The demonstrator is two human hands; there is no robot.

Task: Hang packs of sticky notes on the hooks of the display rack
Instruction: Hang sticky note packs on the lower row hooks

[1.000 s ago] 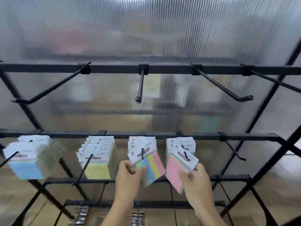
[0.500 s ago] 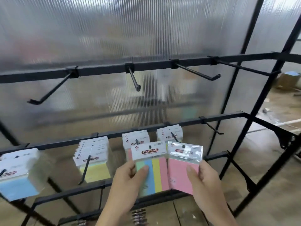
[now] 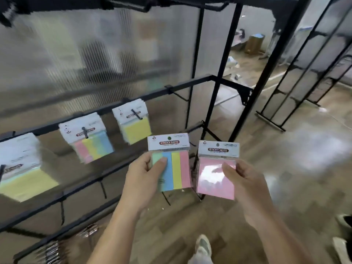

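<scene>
My left hand (image 3: 144, 180) grips a multicolour striped sticky note pack (image 3: 175, 168), thumb on its front. My right hand (image 3: 245, 187) grips a pink sticky note pack (image 3: 213, 180) the same way. Both packs are held upright, side by side, off the rack and to the right of the hung packs. On the black display rack (image 3: 186, 86), a striped pack stack (image 3: 89, 138) and a yellow pack stack (image 3: 133, 124) hang on hooks. Another stack (image 3: 22, 166) hangs at the far left. An empty hook (image 3: 179, 95) sticks out further right on the same bar.
Black upright posts (image 3: 219, 77) stand just behind the held packs. A second black frame (image 3: 297, 82) stands on the wooden floor to the right. My shoe (image 3: 203, 246) shows below. Metal clips (image 3: 51, 252) hang on a lower bar at bottom left.
Both packs have come off their hooks and moved right and away from the rack in my hands. The view has swung right and down, showing the floor.
</scene>
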